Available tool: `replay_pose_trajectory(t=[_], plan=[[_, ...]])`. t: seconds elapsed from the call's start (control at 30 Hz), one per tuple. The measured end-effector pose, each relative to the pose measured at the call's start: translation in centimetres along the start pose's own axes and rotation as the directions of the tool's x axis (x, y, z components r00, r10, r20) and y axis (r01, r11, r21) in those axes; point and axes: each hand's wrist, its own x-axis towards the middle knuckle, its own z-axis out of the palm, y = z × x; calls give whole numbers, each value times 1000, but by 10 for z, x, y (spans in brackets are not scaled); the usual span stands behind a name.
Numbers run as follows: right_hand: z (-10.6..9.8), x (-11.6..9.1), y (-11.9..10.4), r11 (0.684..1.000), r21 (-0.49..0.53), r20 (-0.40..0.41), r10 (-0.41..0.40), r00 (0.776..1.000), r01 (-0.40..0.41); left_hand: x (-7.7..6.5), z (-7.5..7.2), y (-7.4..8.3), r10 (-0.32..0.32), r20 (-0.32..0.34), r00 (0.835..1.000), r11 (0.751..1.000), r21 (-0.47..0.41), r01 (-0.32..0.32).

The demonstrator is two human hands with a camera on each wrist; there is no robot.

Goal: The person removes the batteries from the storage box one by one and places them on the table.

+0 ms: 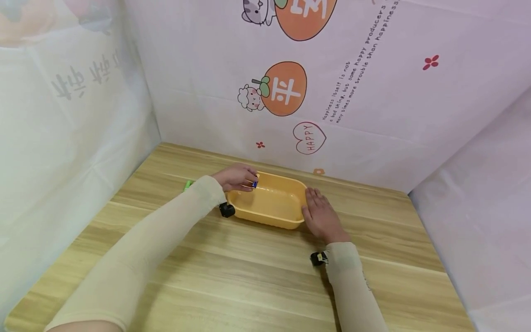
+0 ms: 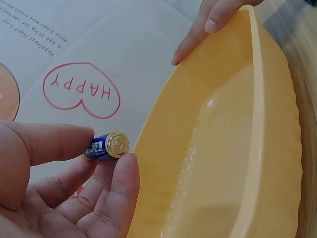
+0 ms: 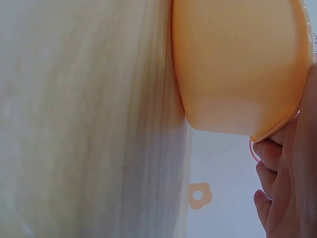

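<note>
A small blue and gold battery is pinched between the thumb and fingers of my left hand. Its end with the round metal cap faces the left wrist camera. This hand is over the left end of a yellow plastic basin, whose visible inside holds nothing. At the basin's right end, my right hand rests against the rim with its fingers fairly straight. In the right wrist view, those fingers lie by the basin's rim, and part of the hand is cut off by the frame.
A bright green object lies left of the basin, mostly hidden by the left forearm. The wooden table runs back to a printed cloth wall close behind the basin. More cloth hangs at both sides.
</note>
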Motion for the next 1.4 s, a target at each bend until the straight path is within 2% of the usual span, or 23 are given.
replay_pose_trajectory(t=[0.3,0.8,1.13,1.4], plan=[[-1,1,-1,1000,-11,-1,7,1000,-7,-5,-25,-6,5,-14,1000,1000,-3,-5],[0,3,-3,1000,8,12,15,1000,-16,-25,-69,-18,-11,-33,999,1000,-15,11],[0,0,-3,1000,17,37,24,999,-24,-36,-85,-29,-13,-48,999,1000,3,13],[-2,0,-4,999,22,26,23,999,-24,-43,-98,-37,-23,-64,998,1000,1,23]])
